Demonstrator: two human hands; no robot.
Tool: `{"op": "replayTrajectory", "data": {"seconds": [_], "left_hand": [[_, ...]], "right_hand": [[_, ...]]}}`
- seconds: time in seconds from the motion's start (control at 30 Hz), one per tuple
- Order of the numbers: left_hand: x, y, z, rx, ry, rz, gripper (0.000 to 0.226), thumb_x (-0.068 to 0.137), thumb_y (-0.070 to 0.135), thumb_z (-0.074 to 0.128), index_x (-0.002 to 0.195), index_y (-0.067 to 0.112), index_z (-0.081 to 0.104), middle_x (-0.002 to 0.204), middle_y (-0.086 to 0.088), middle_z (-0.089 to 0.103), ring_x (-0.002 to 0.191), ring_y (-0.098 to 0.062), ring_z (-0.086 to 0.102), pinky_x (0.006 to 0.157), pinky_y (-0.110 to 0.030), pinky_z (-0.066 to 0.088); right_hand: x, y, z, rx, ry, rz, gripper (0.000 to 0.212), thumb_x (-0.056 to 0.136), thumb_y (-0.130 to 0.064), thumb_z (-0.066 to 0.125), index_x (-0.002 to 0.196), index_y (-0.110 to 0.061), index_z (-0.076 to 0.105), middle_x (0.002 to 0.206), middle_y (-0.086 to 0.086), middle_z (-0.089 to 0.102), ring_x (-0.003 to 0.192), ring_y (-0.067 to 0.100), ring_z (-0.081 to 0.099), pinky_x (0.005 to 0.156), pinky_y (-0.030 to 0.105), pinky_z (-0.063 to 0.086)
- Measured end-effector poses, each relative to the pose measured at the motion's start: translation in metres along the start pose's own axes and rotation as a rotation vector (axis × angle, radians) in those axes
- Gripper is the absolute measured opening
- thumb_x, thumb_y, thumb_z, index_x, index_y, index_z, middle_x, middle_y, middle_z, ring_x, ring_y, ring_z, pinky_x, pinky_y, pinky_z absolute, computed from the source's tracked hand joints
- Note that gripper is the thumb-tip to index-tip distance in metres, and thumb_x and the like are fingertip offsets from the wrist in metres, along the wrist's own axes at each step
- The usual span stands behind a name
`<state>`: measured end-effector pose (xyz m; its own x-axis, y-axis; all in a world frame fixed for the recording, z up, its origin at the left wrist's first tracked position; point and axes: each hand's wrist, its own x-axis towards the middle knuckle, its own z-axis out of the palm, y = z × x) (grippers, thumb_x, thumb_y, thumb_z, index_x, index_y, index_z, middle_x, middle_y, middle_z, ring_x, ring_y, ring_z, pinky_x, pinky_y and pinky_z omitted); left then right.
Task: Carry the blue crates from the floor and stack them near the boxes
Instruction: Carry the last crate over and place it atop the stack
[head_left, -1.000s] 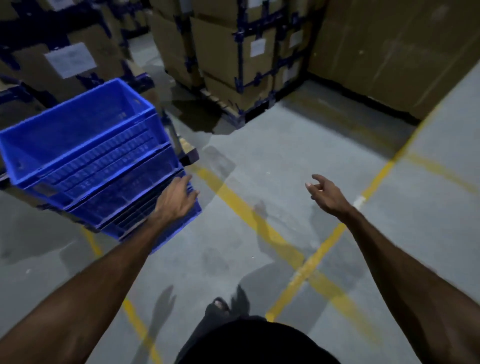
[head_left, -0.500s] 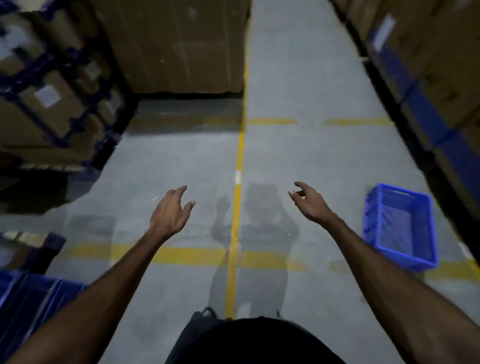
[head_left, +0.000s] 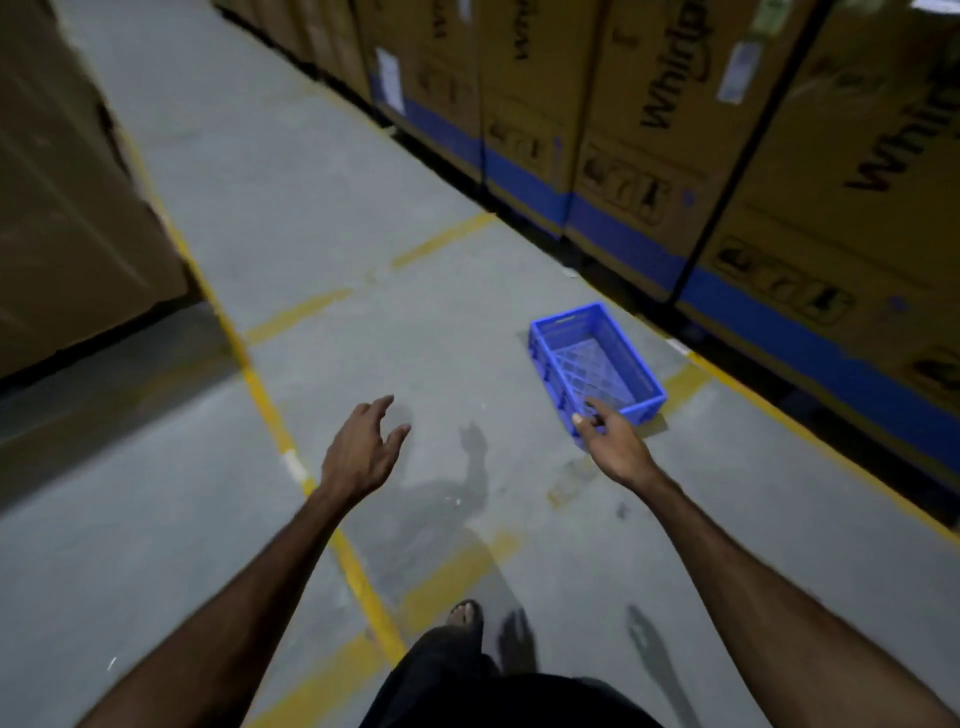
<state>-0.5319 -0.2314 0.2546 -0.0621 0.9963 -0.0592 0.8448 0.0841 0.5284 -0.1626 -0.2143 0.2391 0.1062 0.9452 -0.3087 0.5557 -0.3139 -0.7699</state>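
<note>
Crate: one blue rectangular plastic crate with lattice walls (head_left: 597, 364) stands upright and unloaded on the grey concrete floor (head_left: 363, 197), right of centre.
Crate position: near the row of tall brown cardboard cartons with blue bands and black lettering (head_left: 675, 130) along the right side; apart from them by a strip of floor.
Left hand: the left hand (head_left: 361, 454) is raised over the floor, fingers spread and loosely bent, holding nothing.
Right hand: the right hand (head_left: 615, 444) is extended toward the crate, fingers relaxed, holding nothing; it overlaps the crate's near corner in view, and contact cannot be told.
Floor markings: yellow painted lines (head_left: 270, 405) cross the floor.
Left side: a plain brown cardboard stack (head_left: 67, 208).
Person: one foot (head_left: 464, 616) is visible at the lower edge.
</note>
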Motion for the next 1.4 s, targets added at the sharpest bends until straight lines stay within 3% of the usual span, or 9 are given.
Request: {"op": "replayTrajectory", "data": {"seconds": [0.23, 0.57, 0.93, 1.1, 1.3, 1.4], "left_hand": [[0.090, 0.035, 0.027, -0.039, -0.122, 0.137, 0.055, 0.100, 0.045, 0.059, 0.147, 0.016, 0.053, 0.131, -0.010, 0.061, 0.110, -0.028, 0.066, 0.094, -0.042, 0.052], [0.195, 0.050, 0.055, -0.102, -0.236, 0.129, 0.052, 0.098, 0.039, 0.065, 0.143, 0.016, 0.056, 0.129, -0.007, 0.062, 0.111, -0.025, 0.064, 0.100, -0.041, 0.050], [0.358, 0.115, 0.105, -0.016, -0.275, 0.175, 0.053, 0.099, 0.044, 0.060, 0.144, 0.016, 0.054, 0.130, -0.008, 0.062, 0.104, -0.024, 0.065, 0.098, -0.042, 0.051], [0.432, 0.146, 0.132, -0.040, -0.268, 0.150, 0.055, 0.099, 0.046, 0.061, 0.145, 0.015, 0.054, 0.130, -0.010, 0.064, 0.099, -0.023, 0.068, 0.094, -0.042, 0.052], [0.497, 0.161, 0.166, -0.028, -0.315, 0.127, 0.054, 0.098, 0.044, 0.062, 0.143, 0.015, 0.056, 0.129, -0.010, 0.065, 0.096, -0.022, 0.068, 0.095, -0.040, 0.051], [0.529, 0.161, 0.184, 0.013, -0.350, 0.125, 0.053, 0.098, 0.043, 0.063, 0.143, 0.015, 0.057, 0.129, -0.011, 0.065, 0.098, -0.023, 0.067, 0.096, -0.041, 0.051]], "right_hand": [[0.020, 0.024, -0.019, 0.063, 0.158, 0.176, 0.052, 0.099, -0.043, 0.057, 0.146, -0.020, 0.051, 0.103, -0.002, 0.067, 0.112, 0.029, 0.065, 0.098, 0.041, 0.049], [0.071, 0.035, -0.015, 0.183, 0.306, 0.324, 0.043, 0.100, -0.041, 0.058, 0.139, -0.023, 0.055, 0.104, 0.001, 0.068, 0.106, 0.029, 0.066, 0.094, 0.044, 0.053], [0.224, 0.059, -0.062, 0.236, 0.335, 0.406, 0.050, 0.099, -0.043, 0.058, 0.142, -0.018, 0.053, 0.107, 0.006, 0.072, 0.108, 0.030, 0.067, 0.095, 0.041, 0.052], [0.289, 0.074, -0.091, 0.245, 0.346, 0.431, 0.046, 0.098, -0.044, 0.059, 0.138, -0.019, 0.057, 0.095, 0.000, 0.068, 0.102, 0.031, 0.069, 0.090, 0.040, 0.053], [0.343, 0.092, -0.106, 0.256, 0.385, 0.484, 0.048, 0.100, -0.042, 0.057, 0.139, -0.016, 0.056, 0.102, 0.007, 0.072, 0.106, 0.033, 0.066, 0.093, 0.041, 0.051], [0.362, 0.105, -0.104, 0.280, 0.413, 0.512, 0.043, 0.100, -0.041, 0.057, 0.135, -0.018, 0.058, 0.095, 0.002, 0.070, 0.105, 0.032, 0.067, 0.094, 0.042, 0.051]]}}
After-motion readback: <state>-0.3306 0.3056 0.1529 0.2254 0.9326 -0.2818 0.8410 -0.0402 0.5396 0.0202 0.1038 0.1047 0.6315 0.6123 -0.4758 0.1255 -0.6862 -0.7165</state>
